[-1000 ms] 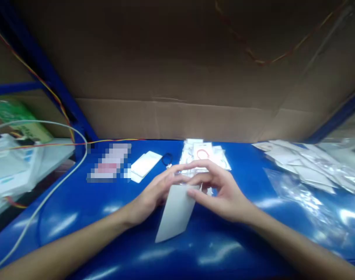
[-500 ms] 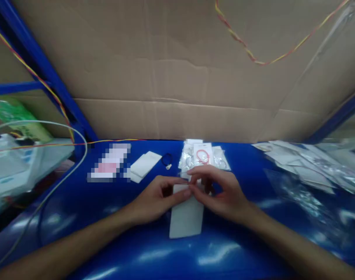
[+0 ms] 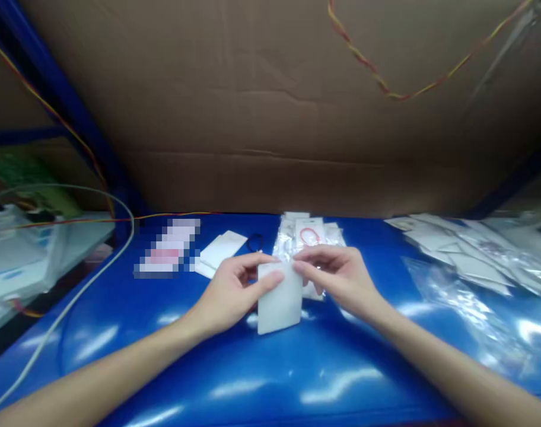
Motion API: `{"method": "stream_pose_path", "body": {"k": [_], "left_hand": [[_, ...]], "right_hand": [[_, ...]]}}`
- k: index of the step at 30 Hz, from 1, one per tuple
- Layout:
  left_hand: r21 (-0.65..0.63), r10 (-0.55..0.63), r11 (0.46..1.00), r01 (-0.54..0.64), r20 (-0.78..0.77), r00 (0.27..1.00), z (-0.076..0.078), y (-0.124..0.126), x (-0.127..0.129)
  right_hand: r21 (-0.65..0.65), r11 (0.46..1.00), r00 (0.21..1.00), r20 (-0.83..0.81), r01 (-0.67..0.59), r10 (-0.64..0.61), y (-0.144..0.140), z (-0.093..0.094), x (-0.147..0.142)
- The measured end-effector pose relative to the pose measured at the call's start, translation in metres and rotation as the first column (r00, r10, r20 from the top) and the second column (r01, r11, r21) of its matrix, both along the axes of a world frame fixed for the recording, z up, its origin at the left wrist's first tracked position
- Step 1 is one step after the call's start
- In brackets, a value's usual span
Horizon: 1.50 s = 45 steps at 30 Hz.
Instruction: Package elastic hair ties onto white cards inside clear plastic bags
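Between my two hands a white card (image 3: pixel 279 302) is held up above the blue tabletop. My left hand (image 3: pixel 241 284) pinches its upper left part, thumb on the near face and fingers behind. At the upper right corner, my right hand (image 3: pixel 335 273) grips the card between thumb and forefinger, its other fingers curled behind. Just beyond the hands lie clear packets with white cards (image 3: pixel 290 228), one showing a red cord bracelet (image 3: pixel 310 236). A dark cord loop (image 3: pixel 254 242) rests left of them, beside some blank white cards (image 3: pixel 221 249).
At the right lie a heap of white cards in clear bags (image 3: pixel 457 249) and loose clear plastic bags (image 3: pixel 457 296). A pale cable (image 3: pixel 130 237) loops over the left side. Cardboard (image 3: pixel 261 118) stands behind the blue table (image 3: pixel 235 367), with a twisted wire (image 3: pixel 377 77) hanging before it.
The card has risen slightly and shifted left, its lower edge now tilted. My right hand has moved from near the top middle to the card's upper right corner.
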<state>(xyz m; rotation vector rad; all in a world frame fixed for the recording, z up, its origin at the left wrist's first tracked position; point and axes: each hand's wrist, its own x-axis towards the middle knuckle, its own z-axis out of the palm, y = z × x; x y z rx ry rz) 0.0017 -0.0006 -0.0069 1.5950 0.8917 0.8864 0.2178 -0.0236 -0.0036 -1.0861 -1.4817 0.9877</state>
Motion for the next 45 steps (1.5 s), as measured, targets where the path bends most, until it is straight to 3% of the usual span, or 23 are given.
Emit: {"method": "stream_pose_path", "body": {"k": [7,14,20,25,31,40,45], "left_hand": [[0.072,0.155,0.984,-0.164,0.107,0.982,0.002,0.004,-0.004],[0.081,0.14,0.986,-0.149,0.108,0.984,0.007,0.003,-0.007],[0.118,0.164,0.977,-0.176,0.111,0.98,0.01,0.002,-0.005],[0.12,0.123,0.983,-0.138,0.125,0.985,0.006,0.003,-0.007],[0.179,0.03,0.982,-0.057,0.152,0.988,0.007,0.005,-0.012],[0.224,0.101,0.968,-0.115,0.072,0.992,0.013,0.004,-0.01],[0.226,0.079,0.969,-0.1,0.099,0.992,0.013,0.003,-0.01]], "right_hand": [[-0.018,1.0,0.996,-0.087,0.003,-0.004,0.001,0.001,0.002],[0.008,1.0,0.991,-0.134,-0.012,0.012,0.0,0.0,0.003],[-0.115,0.993,0.984,-0.173,0.018,-0.038,0.004,0.002,0.003],[-0.101,0.995,0.975,-0.221,0.017,-0.039,0.005,0.003,0.002],[-0.021,1.0,0.987,-0.16,-0.004,0.0,0.003,0.005,0.003],[0.103,0.994,0.999,0.009,0.031,-0.032,-0.003,0.006,0.002],[0.119,0.993,1.0,0.013,0.018,-0.02,-0.003,0.005,0.005]]}}
